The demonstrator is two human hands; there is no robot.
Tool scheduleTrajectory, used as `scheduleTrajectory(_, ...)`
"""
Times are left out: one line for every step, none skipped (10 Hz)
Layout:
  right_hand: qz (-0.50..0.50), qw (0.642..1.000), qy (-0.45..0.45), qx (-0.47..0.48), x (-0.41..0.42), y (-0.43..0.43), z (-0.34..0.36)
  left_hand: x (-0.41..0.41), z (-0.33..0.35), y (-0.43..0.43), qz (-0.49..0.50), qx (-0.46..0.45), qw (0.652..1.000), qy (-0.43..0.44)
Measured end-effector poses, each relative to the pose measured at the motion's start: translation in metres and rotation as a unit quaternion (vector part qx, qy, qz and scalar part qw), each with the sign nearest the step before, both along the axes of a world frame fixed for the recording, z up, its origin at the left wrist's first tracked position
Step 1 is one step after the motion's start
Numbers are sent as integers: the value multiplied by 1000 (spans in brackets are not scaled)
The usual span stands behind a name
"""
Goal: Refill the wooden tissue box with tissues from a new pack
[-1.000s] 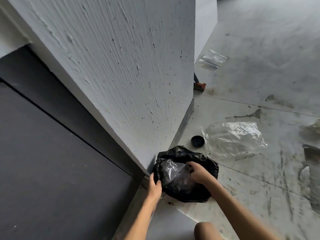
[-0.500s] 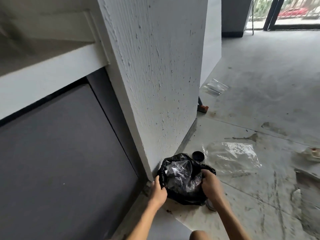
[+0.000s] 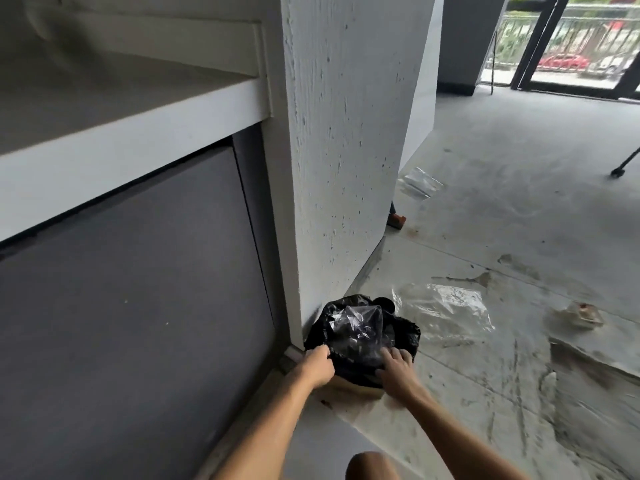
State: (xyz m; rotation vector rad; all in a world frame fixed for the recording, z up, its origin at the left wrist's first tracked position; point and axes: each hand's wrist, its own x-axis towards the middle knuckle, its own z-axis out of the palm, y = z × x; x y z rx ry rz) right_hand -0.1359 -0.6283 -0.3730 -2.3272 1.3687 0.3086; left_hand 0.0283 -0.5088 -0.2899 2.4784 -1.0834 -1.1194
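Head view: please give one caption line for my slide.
Both hands, left and right, grip a black plastic bag on the floor beside a white pillar.

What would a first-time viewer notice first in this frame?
Both hands work at a black plastic bag on the floor at the foot of a white textured pillar: the left hand grips its near edge, the right hand presses its front. Crumpled clear plastic wrap sits in the bag's mouth. Just right of it, a flattened clear plastic bag lies on the stained concrete floor.
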Motion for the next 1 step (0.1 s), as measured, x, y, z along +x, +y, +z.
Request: scheduleTrajectory(-64,997,-31,38,-11,14,32,-22,26,12,-35,16,997,-61)
